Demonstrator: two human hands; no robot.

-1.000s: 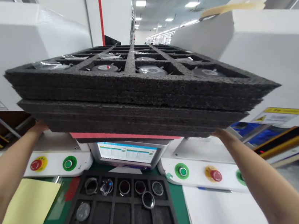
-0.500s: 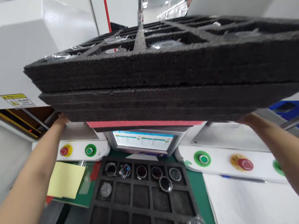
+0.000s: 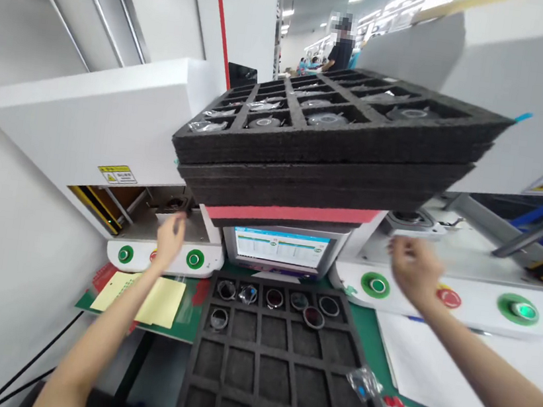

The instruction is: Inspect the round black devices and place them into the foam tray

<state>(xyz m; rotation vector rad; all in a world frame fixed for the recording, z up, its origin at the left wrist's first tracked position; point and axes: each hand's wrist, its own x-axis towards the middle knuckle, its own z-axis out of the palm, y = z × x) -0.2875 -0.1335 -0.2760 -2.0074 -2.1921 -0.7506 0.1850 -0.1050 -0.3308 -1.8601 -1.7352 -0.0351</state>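
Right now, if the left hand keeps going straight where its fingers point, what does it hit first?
Probably the machine ledge under the white hood, left of the foam tray stack. The left hand points up and away; depth is unclear.

My left hand (image 3: 169, 238) and right hand (image 3: 410, 270) hang in open air, clear of the foam stack (image 3: 333, 151) overhead. The monitor (image 3: 281, 248) blocks the middle. Button panels (image 3: 459, 301) wall off the back; tray (image 3: 275, 364) lies below.

Stack of black foam trays (image 3: 327, 164), apparently resting atop the monitor, holding round parts.
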